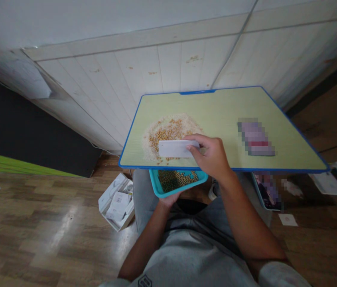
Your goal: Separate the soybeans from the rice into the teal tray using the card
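Observation:
In my right hand (211,153) is a flat white card (176,148), pinched at its right end between thumb and fingers. The card stands over the near part of a spread of pale grains (186,120) mixed with yellow soybeans (166,131), hiding some of them. Below the table's near edge, my left hand (171,198) supports a turquoise plastic basket (159,193) from underneath; most of its fingers are hidden. Many beans (177,181) lie inside the basket, whose far rim is close under the table edge.
The small table (222,107) has a green top and blue rim, against a white panelled wall (144,71). A blurred-out flat object (256,137) lies on its right side. On the wooden floor, an open white box (117,203) stands left of my legs.

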Demonstrator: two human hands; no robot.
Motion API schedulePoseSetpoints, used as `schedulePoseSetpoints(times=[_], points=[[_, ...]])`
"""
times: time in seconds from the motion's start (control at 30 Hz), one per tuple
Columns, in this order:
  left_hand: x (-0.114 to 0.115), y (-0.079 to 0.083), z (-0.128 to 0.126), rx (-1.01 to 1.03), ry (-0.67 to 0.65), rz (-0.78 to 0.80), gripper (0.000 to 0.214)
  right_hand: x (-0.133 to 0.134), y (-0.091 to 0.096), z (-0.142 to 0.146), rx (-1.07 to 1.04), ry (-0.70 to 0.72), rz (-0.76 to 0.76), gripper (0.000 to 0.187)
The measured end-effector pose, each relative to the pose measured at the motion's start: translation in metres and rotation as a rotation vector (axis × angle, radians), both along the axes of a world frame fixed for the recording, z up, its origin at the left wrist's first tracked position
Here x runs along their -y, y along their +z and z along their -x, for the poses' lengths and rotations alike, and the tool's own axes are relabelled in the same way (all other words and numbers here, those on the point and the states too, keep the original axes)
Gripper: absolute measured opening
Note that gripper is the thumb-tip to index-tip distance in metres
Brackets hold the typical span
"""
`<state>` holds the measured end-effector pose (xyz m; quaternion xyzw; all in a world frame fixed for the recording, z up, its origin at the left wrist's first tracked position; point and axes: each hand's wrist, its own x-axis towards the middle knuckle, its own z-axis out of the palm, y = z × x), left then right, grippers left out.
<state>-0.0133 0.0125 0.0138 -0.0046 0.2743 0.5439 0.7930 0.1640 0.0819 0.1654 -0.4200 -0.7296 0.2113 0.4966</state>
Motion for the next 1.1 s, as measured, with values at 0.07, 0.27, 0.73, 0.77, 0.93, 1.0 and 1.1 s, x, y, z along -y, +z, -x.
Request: schedulePoseSetpoints(times=[0.07,0.27,0.73,0.77,0.93,1.0,1.1], points=[[0.000,0.001,0.000,-0.010,0.005,-0.006,0.066,0.001,0.002,0.001,0.005,0.018,0.006,0.027],[0.000,0.003,0.001,0.012,0.005,0.012,0.070,0.005,0.008,0.002,0.010,0.062,0.006,0.028],[-0.002,-0.005,0.002,0.072,0.018,0.029,0.067,0.010,0.008,0.001,0.039,0.071,0.037,0.027],[-0.002,-0.005,0.002,0.060,0.020,0.031,0.066,0.010,0.008,0.001,0.040,0.072,0.035,0.027],[-0.002,-0.006,0.002,0.016,0.001,0.011,0.067,0.011,0.007,-0.001,0.035,0.080,0.034,0.026],[-0.001,-0.006,0.002,0.012,-0.006,-0.016,0.065,0.012,0.006,-0.001,0.034,0.082,0.035,0.025],[-0.001,-0.005,0.003,-0.001,-0.026,-0.026,0.064,0.015,0.004,-0.003,0.023,0.087,0.028,0.024]])
